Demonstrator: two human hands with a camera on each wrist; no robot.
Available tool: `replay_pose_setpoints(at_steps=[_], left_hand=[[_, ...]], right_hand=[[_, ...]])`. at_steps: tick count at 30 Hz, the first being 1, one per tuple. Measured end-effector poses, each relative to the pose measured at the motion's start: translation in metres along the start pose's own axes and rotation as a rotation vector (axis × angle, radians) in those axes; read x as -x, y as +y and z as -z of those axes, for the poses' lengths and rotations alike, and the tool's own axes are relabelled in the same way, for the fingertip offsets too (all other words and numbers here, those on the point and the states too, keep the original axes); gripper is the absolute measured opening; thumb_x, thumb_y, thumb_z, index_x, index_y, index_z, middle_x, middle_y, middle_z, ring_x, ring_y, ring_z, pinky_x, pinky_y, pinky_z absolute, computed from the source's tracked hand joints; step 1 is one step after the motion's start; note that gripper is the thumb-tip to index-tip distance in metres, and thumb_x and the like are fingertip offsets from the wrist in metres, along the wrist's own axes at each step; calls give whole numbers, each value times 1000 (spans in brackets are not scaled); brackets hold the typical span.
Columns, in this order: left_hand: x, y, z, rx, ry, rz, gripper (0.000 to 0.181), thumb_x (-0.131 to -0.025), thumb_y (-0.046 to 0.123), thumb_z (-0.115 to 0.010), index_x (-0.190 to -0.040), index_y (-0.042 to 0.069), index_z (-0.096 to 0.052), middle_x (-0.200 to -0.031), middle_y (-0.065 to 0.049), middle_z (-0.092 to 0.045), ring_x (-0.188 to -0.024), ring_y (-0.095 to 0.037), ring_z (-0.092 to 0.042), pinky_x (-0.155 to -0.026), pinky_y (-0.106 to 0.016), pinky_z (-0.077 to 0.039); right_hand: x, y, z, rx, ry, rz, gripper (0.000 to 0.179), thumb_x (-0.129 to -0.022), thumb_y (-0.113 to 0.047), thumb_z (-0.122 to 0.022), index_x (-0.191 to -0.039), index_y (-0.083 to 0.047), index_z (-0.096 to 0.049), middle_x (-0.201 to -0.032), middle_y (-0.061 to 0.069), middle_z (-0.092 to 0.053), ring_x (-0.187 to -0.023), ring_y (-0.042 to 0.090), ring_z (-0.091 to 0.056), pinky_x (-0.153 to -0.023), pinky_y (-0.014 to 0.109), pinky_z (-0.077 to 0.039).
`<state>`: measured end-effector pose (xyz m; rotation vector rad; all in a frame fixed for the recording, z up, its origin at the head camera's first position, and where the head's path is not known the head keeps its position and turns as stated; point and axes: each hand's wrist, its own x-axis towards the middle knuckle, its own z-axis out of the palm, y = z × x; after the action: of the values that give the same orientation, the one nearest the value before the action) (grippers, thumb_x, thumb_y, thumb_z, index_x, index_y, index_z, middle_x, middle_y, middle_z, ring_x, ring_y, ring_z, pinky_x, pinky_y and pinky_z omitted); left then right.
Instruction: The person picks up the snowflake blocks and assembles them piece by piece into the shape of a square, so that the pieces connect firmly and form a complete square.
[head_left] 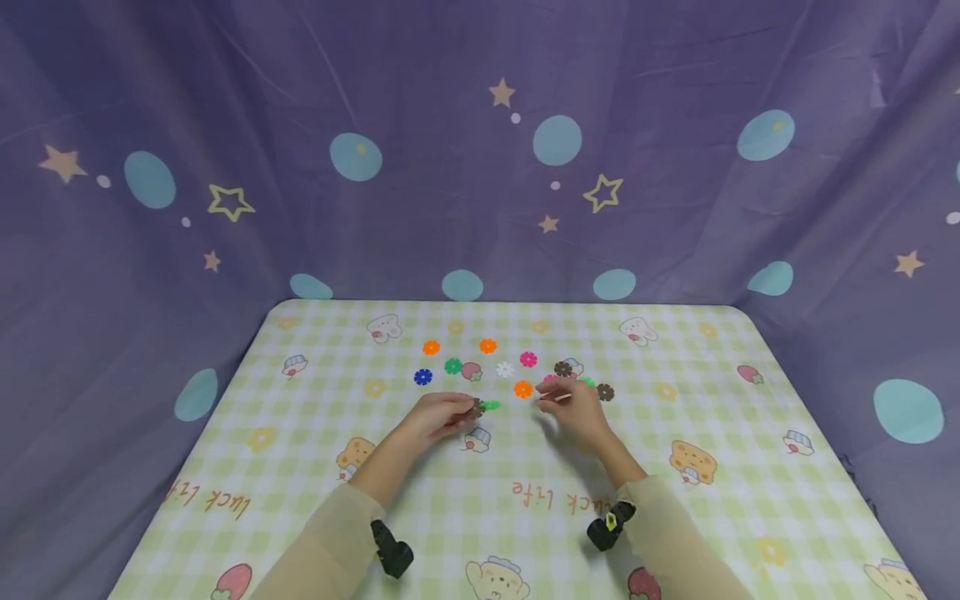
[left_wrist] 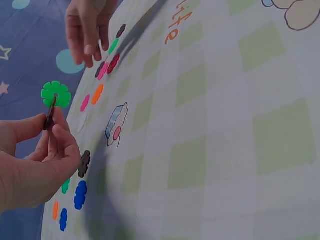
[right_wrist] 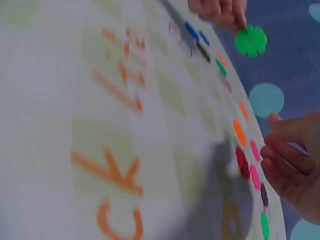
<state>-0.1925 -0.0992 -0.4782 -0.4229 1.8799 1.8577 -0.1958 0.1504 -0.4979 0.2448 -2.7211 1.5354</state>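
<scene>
My left hand [head_left: 438, 415] pinches a brown notched plastic disc [left_wrist: 49, 119] between thumb and fingertips, raised above the cloth. Slotted into that disc, at an angle to it, is a bright green flower-shaped disc [left_wrist: 56, 94] that points toward the other hand. To the right, my right hand [head_left: 579, 410] hovers with loosely bent fingers and nothing between them. Close by it lie an orange disc [head_left: 522, 389] and a brown disc [head_left: 605, 392]; the hand partly hides a pink disc [head_left: 551, 381] and a green one [head_left: 587, 382].
More discs lie scattered across the table's middle: a blue disc [head_left: 423, 377], a dark green disc [head_left: 453, 366], a white disc [head_left: 505, 369], a pink disc [head_left: 528, 359] and others. A checked cloth [head_left: 450, 517] covers the table. Behind it hangs a purple curtain [head_left: 435, 225].
</scene>
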Motion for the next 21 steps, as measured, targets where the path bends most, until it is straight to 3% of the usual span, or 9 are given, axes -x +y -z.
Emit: replay_pose_setpoints(at_steps=[6, 10, 13, 21], left_hand=[[-1, -2, 10, 13, -13, 7, 33, -91, 4, -61, -123, -6, -60, -87, -3, -71, -69, -6, -60, -64, -15, -50], [-2, -1, 13, 18, -17, 6, 35, -90, 2, -61, -123, -6, -59, -91, -6, -72, -71, -7, -60, -67, -16, -51], [-1, 2, 14, 11, -18, 3, 35, -90, 2, -61, -124, -5, -59, -95, -8, -72, -73, -8, -61, -69, -17, -51], [-1, 7, 17, 18, -27, 2, 38, -90, 3, -60, -127, -5, -56, -103, -11, -71, -78, -9, -62, -71, -16, -50]], right_hand=[[2, 14, 3, 235, -74, 62, 29, -77, -7, -78, -104, -4, -70, -102, 10, -70, -94, 24, -66, -87, 40, -56], [7, 17, -2, 364, -129, 145, 28, -77, -9, -78, -104, -5, -71, -104, 8, -69, -101, 24, -62, -94, 42, -52], [13, 14, -6, 390, -143, 176, 26, -76, -7, -79, -101, -6, -71, -103, 7, -69, -102, 24, -61, -95, 41, -51], [26, 1, -17, 379, -175, 212, 23, -76, -6, -78, -98, -11, -72, -91, 0, -64, -83, 10, -53, -73, 24, -49]])
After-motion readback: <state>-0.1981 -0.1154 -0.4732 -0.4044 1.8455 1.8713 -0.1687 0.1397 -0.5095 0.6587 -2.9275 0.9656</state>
